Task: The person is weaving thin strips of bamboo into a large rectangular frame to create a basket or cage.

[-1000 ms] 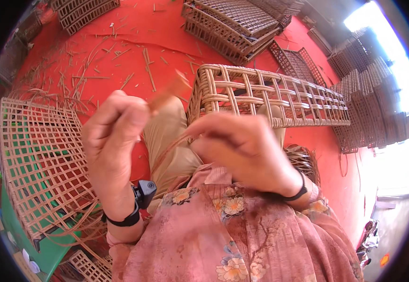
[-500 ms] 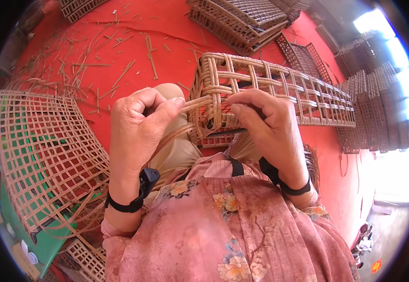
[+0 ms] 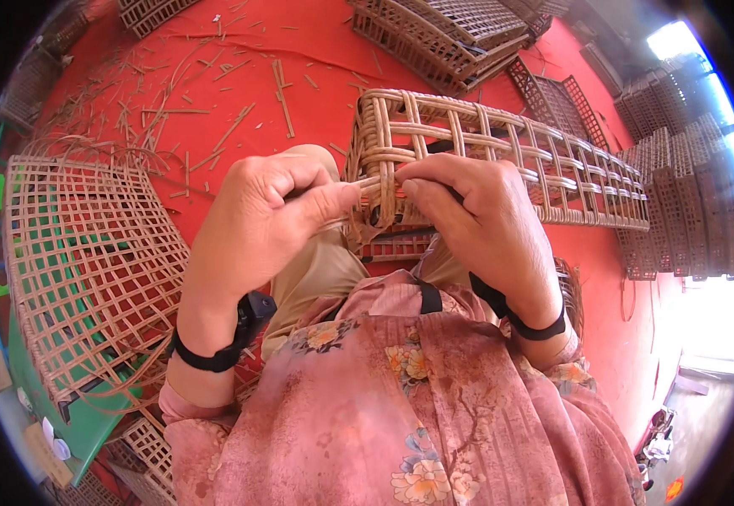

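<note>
A long open-lattice rattan frame [image 3: 502,152] rests on my knees and stretches away to the right. My left hand [image 3: 270,223] pinches a thin rattan strip [image 3: 365,184] between thumb and fingers, close to the frame's near woven corner. My right hand [image 3: 476,223] presses its fingertips against that same corner, holding the frame and the strip's end. Both wrists wear black bands.
A flat woven lattice panel [image 3: 88,270] lies on a green table [image 3: 88,426] at my left. Cut rattan scraps [image 3: 173,101] litter the red floor. Stacked finished frames [image 3: 443,34] sit at the back, more stacks [image 3: 679,169] at the right.
Both hands moved from in front of my chest up to the frame's near corner. The strip is now drawn tight against the weave.
</note>
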`<state>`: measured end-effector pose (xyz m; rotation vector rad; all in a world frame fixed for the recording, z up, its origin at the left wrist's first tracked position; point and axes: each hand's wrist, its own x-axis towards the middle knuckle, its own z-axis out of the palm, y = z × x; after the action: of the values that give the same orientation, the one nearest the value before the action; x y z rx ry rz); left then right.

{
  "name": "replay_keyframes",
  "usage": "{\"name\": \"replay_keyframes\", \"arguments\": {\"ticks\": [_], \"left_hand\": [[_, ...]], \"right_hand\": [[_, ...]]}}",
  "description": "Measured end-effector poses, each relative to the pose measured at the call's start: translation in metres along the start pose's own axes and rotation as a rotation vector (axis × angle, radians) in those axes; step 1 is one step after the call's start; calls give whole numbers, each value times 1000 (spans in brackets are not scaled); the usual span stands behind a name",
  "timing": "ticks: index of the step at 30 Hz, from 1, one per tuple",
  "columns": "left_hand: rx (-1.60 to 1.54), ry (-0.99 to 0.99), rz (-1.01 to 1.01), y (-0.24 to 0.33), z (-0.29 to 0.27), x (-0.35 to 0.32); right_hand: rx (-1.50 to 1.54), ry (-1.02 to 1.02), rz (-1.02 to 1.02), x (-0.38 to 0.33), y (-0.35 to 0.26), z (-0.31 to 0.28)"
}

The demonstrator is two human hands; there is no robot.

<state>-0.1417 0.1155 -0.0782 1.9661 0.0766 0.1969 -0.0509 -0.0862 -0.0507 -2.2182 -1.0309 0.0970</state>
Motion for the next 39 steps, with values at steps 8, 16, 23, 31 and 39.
{"name": "replay_keyframes", "arguments": {"ticks": [8, 16, 23, 31, 39], "left_hand": [[-319, -260, -152, -8, -11, 16], [-285, -334, -100, -16, -7, 27], [-419, -349, -120, -32, -1, 30], [-379, -309, -92, -26, 10, 25], [-122, 36, 427, 11, 28, 43]], "right_hand": [[-29, -91, -15, 7, 4, -3], [-52, -107, 18, 8, 2, -4], [91, -18, 11, 8, 8, 1], [87, -133, -16, 15, 9, -9], [429, -114, 200, -9, 34, -82]]}}
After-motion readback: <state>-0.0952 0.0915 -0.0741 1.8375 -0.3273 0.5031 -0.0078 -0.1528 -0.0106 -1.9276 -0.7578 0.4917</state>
